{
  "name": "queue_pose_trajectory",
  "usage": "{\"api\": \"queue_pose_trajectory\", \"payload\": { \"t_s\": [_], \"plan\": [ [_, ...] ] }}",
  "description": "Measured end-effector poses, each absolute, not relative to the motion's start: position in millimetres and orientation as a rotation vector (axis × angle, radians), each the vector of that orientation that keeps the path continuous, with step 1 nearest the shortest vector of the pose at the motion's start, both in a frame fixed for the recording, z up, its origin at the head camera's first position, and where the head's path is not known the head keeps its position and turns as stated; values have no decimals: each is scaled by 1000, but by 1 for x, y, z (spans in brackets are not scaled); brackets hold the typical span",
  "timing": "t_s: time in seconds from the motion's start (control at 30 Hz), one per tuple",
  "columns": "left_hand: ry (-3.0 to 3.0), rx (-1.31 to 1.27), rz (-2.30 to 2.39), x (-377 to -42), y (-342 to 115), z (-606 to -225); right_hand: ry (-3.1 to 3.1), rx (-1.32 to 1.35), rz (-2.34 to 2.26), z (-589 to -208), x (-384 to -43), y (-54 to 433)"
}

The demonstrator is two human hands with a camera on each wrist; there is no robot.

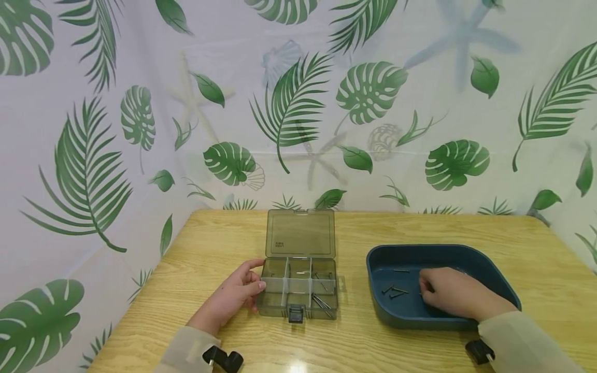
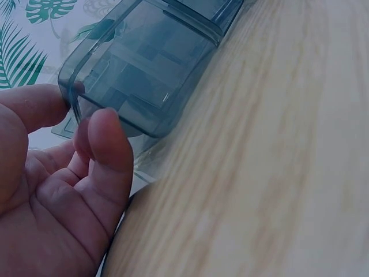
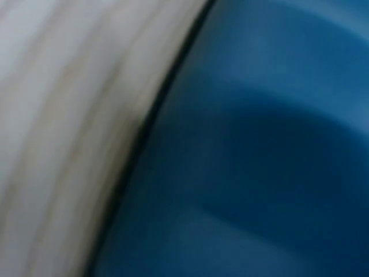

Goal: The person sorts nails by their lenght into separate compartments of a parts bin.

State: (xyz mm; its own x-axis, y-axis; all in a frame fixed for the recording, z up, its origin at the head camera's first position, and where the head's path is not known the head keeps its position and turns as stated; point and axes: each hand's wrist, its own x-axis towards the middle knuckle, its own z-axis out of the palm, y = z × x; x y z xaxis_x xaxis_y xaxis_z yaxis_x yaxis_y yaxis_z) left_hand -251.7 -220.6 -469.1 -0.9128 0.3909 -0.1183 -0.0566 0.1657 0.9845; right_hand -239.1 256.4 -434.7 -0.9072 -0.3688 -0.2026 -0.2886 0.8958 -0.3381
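A smoky, see-through organizer box (image 1: 298, 299) stands on the table with its lid (image 1: 300, 233) raised at the back. Dividers split it into several compartments, and dark screws (image 1: 322, 303) lie in those on its right. My left hand (image 1: 238, 290) holds the box at its left side, thumb at the rim and other fingers bent by the outer wall. Over to the right, my right hand (image 1: 450, 291) reaches into a dark blue tray (image 1: 387, 311), fingers curled down near its floor. What lies between those fingertips is hidden. Loose screws (image 1: 395, 291) lie left of that hand.
The wooden table (image 1: 354, 347) runs back to a leaf-patterned cloth (image 1: 298, 129). Black camera mounts (image 1: 223, 358) sit at both wrists. In the right wrist view, the tray (image 3: 259, 161) is blurred and no hand shows.
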Motion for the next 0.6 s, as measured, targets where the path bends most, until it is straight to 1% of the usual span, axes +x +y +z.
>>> {"api": "queue_pose_trajectory", "payload": {
  "t_s": [0.3,0.6],
  "plan": [
    [2106,312,1801,-252,-222,-471,2824,-581,-526,-431,-241,253],
    [2105,324,1790,-251,-222,-470,2876,-625,-626,-426,-240,239]
  ]
}}
